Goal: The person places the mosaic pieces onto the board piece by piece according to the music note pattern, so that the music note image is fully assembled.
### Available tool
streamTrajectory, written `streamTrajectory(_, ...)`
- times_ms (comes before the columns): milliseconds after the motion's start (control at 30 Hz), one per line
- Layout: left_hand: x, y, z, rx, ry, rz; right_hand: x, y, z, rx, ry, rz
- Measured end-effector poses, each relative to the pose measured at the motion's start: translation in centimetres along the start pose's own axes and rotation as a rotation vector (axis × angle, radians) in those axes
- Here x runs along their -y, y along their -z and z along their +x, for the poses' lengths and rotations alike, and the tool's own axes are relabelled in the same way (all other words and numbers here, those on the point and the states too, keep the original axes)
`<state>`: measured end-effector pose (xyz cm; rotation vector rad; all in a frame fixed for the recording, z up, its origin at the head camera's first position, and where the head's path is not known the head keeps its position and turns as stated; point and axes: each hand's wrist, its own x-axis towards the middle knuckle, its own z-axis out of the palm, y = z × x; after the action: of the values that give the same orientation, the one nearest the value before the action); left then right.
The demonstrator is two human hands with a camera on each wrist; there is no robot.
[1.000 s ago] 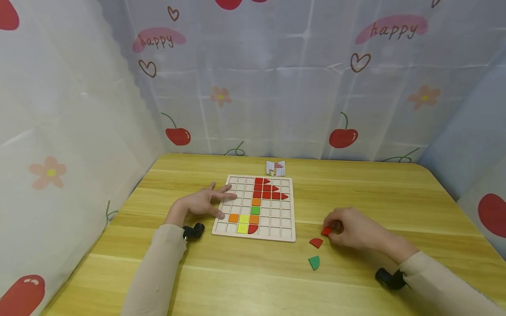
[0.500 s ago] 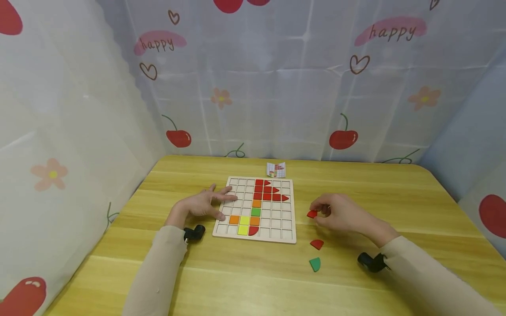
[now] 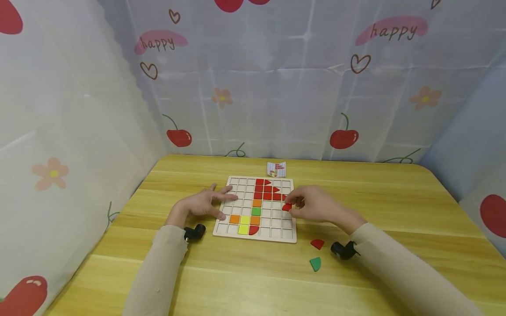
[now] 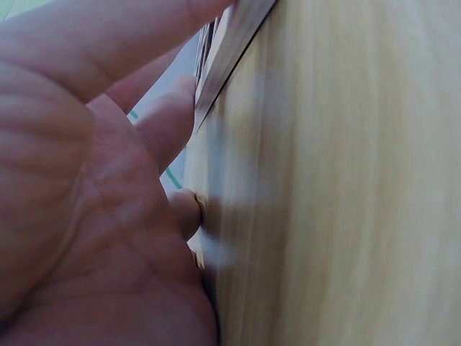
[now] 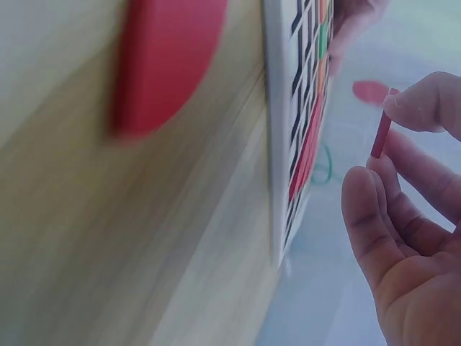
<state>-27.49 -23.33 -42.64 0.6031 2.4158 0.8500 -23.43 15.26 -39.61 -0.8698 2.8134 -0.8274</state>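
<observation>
A wooden grid board [image 3: 274, 237] lies on the table with red, orange, green and yellow pieces set in its cells. My left hand [image 3: 200, 205] rests at its left edge, fingers spread, thumb and fingertips on the frame; the left wrist view shows the palm [image 4: 108, 216] beside the board's edge. Thumb and fingertips of my right hand [image 3: 316, 204] pinch a red quarter-circle piece [image 3: 287, 207] over the board's right side. In the right wrist view the red piece [image 5: 382, 128] is seen edge-on, raised above the board.
Another red quarter-circle piece [image 3: 317, 244] and a green quarter-circle piece [image 3: 315, 263] lie on the table [image 3: 253, 281] to the right of the board. Behind the board sits a small pattern card [image 3: 276, 169]. A printed curtain [image 3: 257, 79] hangs along the table's back edge.
My right hand has picked the red quarter-circle piece up off the table and carried it left to the board's right side. The left hand has stayed where it was.
</observation>
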Motion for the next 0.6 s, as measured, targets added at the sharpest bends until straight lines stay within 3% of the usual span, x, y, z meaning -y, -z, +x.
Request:
streamTrajectory(233,-0.2,0.1,-0.1,0.008,-0.015,-0.017,2.2,-1.0,2.3,0.033,0.082,-0.006)
streamTrajectory(600,0.2,0.0,0.0,-0.004,-0.004,-0.029,4.3,-2.0,4.8,0.102,0.111,0.010)
